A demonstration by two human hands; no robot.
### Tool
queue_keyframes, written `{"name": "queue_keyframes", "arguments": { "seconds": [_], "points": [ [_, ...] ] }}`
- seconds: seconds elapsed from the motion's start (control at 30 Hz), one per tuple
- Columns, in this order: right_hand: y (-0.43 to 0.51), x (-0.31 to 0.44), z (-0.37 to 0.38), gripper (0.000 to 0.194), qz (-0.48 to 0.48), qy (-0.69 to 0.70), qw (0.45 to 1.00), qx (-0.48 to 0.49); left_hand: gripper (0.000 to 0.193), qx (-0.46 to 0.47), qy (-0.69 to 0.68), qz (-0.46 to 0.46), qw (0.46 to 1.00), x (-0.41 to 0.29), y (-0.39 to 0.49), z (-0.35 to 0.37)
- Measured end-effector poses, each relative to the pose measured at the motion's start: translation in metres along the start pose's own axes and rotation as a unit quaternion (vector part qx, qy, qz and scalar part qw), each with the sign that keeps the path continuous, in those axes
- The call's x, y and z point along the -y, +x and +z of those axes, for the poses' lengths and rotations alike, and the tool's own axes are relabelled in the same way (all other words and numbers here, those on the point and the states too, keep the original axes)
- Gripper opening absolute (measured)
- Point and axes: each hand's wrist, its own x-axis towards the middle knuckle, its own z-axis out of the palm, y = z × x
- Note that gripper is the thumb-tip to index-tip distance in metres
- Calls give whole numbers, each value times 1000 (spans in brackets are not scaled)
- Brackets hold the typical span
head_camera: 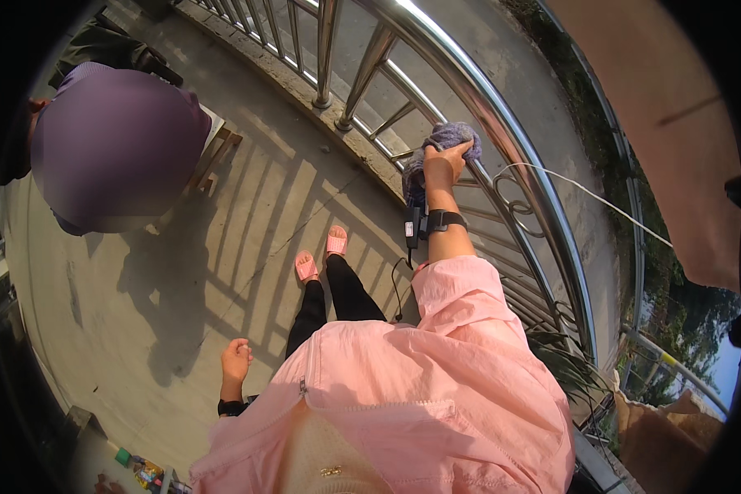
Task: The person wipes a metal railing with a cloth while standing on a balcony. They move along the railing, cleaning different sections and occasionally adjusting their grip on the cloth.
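Note:
A purple-grey knitted cloth (452,133) is bunched in my right hand (446,163) and rests against the middle bar of a stainless steel railing (469,69). Part of the cloth hangs down beside my wrist. My right arm reaches out straight, with a black strap and a small black device (413,223) at the forearm. At my left side, my left hand (236,359) hangs low with its fingers curled in; I see nothing in it.
A person in a purple cap (117,148) is close by at the upper left, near a wooden stool (219,151). A white cord (593,192) runs from the railing to the right. Green plant leaves (562,355) touch the railing's near end. Railing shadows stripe the concrete floor (272,204).

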Motion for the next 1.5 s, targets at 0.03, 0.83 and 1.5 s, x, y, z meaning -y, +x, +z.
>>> {"name": "queue_keyframes", "arguments": {
  "seconds": [0.03,0.83,1.5],
  "points": [
    [-4,24,3,104,-29,-26,998,41,19,2,1,-14,1000,5,-4,2],
    [-24,31,-29,45,-250,394,884,40,17,30,24,33,999,-73,71,-41],
    [-91,138,38,53,-283,53,951,-115,18,21,-9,-72,997,-71,173,-241]
  ]
}}
